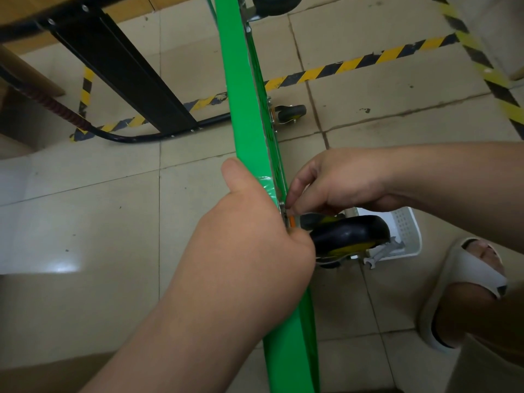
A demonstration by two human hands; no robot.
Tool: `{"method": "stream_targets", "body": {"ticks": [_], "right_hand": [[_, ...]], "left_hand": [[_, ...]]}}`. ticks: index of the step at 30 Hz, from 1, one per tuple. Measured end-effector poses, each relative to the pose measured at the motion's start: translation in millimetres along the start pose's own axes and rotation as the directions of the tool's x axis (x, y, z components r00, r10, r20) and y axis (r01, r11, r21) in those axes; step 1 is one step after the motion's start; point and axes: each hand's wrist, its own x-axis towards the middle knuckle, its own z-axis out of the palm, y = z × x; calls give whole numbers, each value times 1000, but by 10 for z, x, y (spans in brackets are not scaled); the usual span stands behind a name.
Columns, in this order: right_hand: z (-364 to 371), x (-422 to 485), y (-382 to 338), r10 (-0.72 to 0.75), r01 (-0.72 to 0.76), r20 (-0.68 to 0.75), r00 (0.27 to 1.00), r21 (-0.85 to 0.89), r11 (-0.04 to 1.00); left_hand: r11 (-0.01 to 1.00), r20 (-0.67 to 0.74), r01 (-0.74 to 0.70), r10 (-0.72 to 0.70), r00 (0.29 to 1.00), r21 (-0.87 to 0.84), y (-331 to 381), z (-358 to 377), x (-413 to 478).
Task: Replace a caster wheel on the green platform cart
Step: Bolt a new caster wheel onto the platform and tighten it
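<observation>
The green platform cart (243, 89) stands on its edge and runs from top to bottom through the middle of the view. A black caster wheel with a yellow hub (350, 235) juts out from its right face, close to me. My left hand (249, 236) wraps over the cart's edge beside that wheel's mount. My right hand (337, 182) pinches something small at the metal mounting plate just above the wheel; what it holds is hidden by the fingertips. A second caster wheel (292, 112) sits farther along the cart, and a third caster wheel (273, 4) shows at the top edge.
A white plastic basket (402, 234) lies on the tiled floor behind the near wheel, with metal wrenches (380, 255) beside it. My foot in a pale slipper (467, 279) is at lower right. A black table frame (122, 72) and yellow-black floor tape (354, 63) lie beyond.
</observation>
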Motion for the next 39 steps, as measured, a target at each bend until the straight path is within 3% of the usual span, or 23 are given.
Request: {"method": "stream_targets", "body": {"ticks": [9,14,29,33,39], "right_hand": [[7,32,33,20,-22,30,999,80,997],[15,45,45,28,-30,31,999,61,998],[-15,38,37,40,-47,101,994,73,996],[-16,39,30,40,-45,91,995,51,998],[30,24,6,31,-30,14,999,-63,998]], "left_hand": [[1000,16,19,-19,1000,0,-6,24,14],[994,45,107,-108,993,38,-23,56,59],[996,47,94,-94,994,-6,-14,43,45],[999,14,50,-50,999,-6,-13,23,32],[993,13,120,-120,993,20,-26,42,89]]}}
